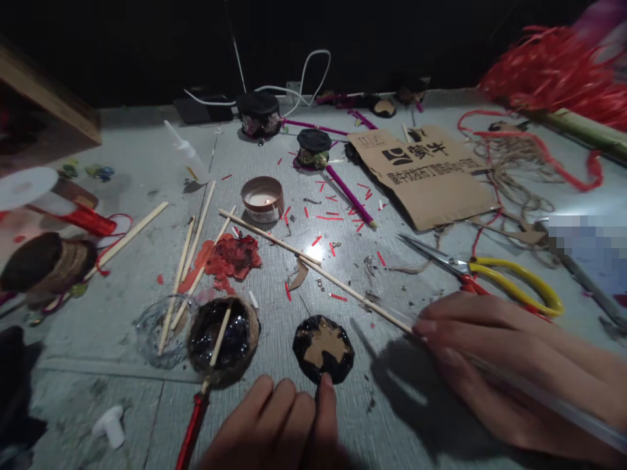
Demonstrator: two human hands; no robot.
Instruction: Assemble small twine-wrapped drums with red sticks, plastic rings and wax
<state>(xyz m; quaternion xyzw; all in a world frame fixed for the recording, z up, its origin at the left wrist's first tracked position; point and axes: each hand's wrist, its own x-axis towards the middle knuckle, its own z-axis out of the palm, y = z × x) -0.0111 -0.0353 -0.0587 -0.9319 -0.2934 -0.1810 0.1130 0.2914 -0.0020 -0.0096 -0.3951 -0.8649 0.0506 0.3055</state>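
Note:
A round black disc with torn brown cardboard showing in its middle lies in front of me. My left hand rests at its near edge, index fingertip touching it and the other fingers curled; a dark strip shows between the fingers. In my right hand is a slim translucent stick-like tool, pinched, with its thin tip over the table right of the disc. A long wooden stick reaches to the right fingertips; whether they touch it I cannot tell. Left of the disc stands a black-lined cup with a stick across it.
Yellow-handled scissors lie beyond my right hand. A brown candle tin, red wax-like pieces, a white-tipped bottle, a cardboard piece and small drum-like objects are farther back. Red scraps are scattered about.

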